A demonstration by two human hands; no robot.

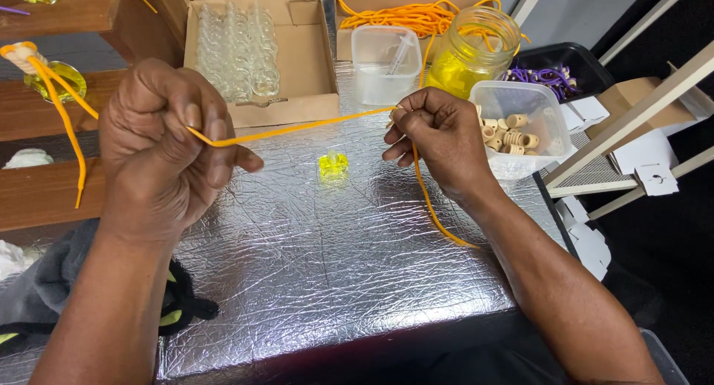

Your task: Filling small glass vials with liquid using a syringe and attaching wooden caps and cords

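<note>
A thin orange cord (pixel 297 128) is stretched taut between my two hands above a foil-covered table (pixel 320 266). My left hand (pixel 160 143) pinches one stretch of it between thumb and fingers. My right hand (pixel 439 136) pinches the other stretch near its fingertips, and the cord's tail curves down past that wrist. A small glass bottle of yellow liquid (pixel 334 164) stands on the foil between and below my hands.
A cardboard box of empty glass bottles (pixel 238 50) sits at the back. Beside it are a clear tub (pixel 383 62), a jar of yellow liquid (pixel 472 54), a tub of wooden beads (pixel 517 128) and a box of orange cords (pixel 405 13). Wooden shelves (pixel 44 184) stand left.
</note>
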